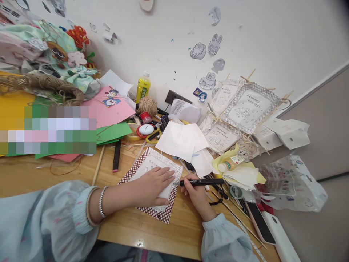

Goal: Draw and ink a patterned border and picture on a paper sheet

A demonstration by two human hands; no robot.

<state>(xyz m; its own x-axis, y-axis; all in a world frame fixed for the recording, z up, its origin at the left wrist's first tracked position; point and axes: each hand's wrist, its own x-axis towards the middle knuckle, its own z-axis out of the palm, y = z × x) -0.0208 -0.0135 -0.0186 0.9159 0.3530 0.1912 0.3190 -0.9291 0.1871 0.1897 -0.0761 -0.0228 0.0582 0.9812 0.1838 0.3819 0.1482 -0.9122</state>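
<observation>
A sheet of paper (pixel 171 211) with a red crosshatched border lies tilted on the wooden table, with handwriting and line drawing in its white middle. Flat across it rests my left hand (pixel 155 185), fingers stretched out and covering much of the drawing. My right hand (pixel 194 192) grips a black marker pen (pixel 207 182) at the sheet's right edge; the pen's tip points left, at or close to the border. Whether the tip touches the paper I cannot tell. Another black marker (pixel 116 156) with a pink end lies beyond the sheet on the left.
Loose white sheets (pixel 177 140), a twine ball (pixel 147 106) and a yellow-green bottle (pixel 143 87) stand behind. At right are a stick frame (pixel 249 107) with drawn panels, a green tape roll (pixel 236 191), a phone (pixel 261 222) and a plastic bag (pixel 297 185). Coloured paper (pixel 114 109) lies left.
</observation>
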